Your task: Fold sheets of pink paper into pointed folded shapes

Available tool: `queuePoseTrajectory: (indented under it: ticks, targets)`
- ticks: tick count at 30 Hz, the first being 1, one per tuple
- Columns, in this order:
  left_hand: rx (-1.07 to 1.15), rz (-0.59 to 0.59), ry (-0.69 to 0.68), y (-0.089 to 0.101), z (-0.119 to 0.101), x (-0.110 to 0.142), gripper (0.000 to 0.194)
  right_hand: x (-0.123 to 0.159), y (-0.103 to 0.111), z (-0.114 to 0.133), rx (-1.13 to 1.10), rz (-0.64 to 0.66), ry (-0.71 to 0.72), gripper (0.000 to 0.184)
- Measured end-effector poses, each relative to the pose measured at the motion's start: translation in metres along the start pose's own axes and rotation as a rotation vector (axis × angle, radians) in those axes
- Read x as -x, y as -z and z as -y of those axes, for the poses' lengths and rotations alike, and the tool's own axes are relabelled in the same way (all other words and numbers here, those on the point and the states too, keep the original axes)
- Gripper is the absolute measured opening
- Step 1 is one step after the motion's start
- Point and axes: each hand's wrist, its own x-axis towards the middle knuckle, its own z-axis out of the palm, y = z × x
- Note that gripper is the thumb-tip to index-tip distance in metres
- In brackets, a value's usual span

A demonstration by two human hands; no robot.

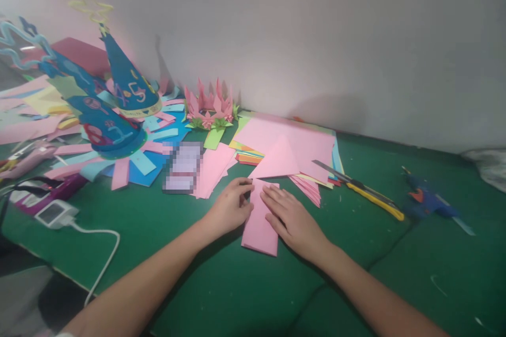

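Note:
A folded strip of pink paper (260,234) lies on the green table between my hands, its near end toward me. My left hand (231,202) has its fingers curled, thumb and fingertips gripping the paper's left edge. Across the upper right of the strip rests my right hand (290,216), fingers stretched out and pressing flat on it. Just beyond the strip are a pink paper triangle (279,160) and a fanned stack of pink pieces (306,188). What is under my right fingers is hidden.
A yellow utility knife (375,200) and a blue glue gun (432,202) lie to the right. Behind are pink sheets (300,134) and a pink paper crown (209,108). Blue cone hats (128,73), a phone (183,167) and a white cable (116,242) are leftward.

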Motion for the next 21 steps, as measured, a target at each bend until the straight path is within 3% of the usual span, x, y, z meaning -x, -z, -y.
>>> queuePoseTrajectory:
  ticks: [21]
  targets:
    - [-0.136,0.069,-0.119,0.0043,-0.0065,0.0029,0.02,0.0005,0.0009,0.0016,0.073,0.055,0.003,0.049]
